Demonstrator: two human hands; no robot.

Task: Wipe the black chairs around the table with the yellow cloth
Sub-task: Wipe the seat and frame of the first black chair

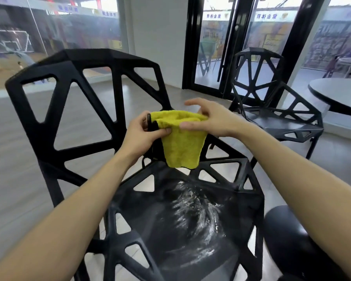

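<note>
Right at the centre of the frame, the yellow cloth (pixel 180 138) hangs between both hands above the seat of the near black chair (pixel 170 216). Its top edge is folded over and bunched; the lower part droops in a soft, fuzzy flap with a rounded bottom edge. The left hand (pixel 144 132) pinches the cloth's left edge between thumb and fingers (pixel 166 130), along with something dark I cannot make out. The right hand (pixel 207 120) holds the right side, thumb on the front, upper fingers spread loosely above. Both forearms reach in from the lower corners. The seat shows wet, whitish streaks. A second black chair (pixel 272 102) stands at the right, beside a round table (pixel 336 92).
</note>
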